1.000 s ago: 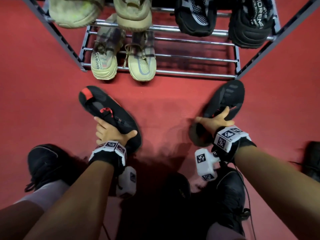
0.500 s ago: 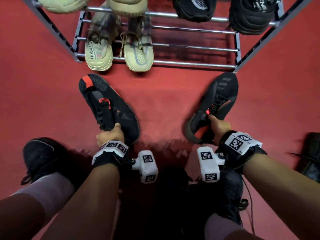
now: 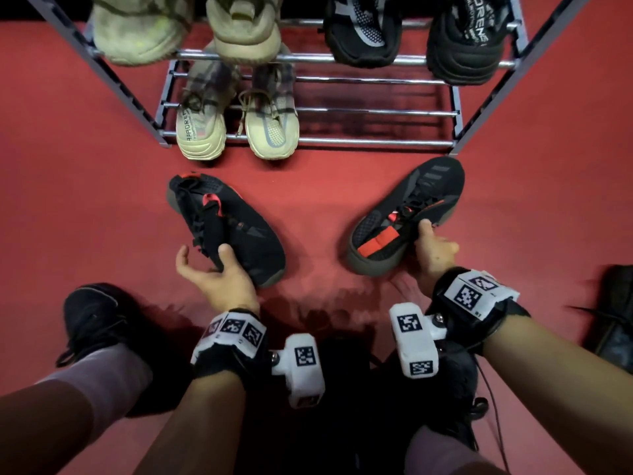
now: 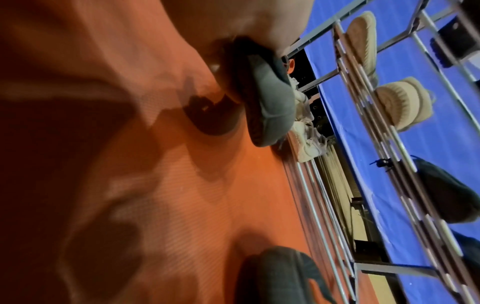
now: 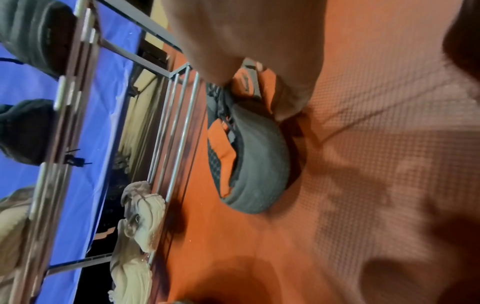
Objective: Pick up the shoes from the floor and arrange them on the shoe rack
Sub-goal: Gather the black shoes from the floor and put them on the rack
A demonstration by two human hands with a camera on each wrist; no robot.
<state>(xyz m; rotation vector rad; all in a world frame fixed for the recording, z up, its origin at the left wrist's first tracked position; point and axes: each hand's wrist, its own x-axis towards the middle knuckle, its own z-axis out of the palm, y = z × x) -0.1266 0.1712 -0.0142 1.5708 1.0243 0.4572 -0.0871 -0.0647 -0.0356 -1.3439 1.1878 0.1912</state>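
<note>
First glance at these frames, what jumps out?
Two black shoes with red accents on the red floor, one in each hand: the left hand holds the left shoe at its heel end, the right hand grips the right shoe, tipped on its side. Behind them stands the metal shoe rack, its bottom shelf holding a beige pair on the left and bare on the right.

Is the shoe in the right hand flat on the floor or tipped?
Tipped. The right shoe leans on its side, its orange inside showing.
</note>
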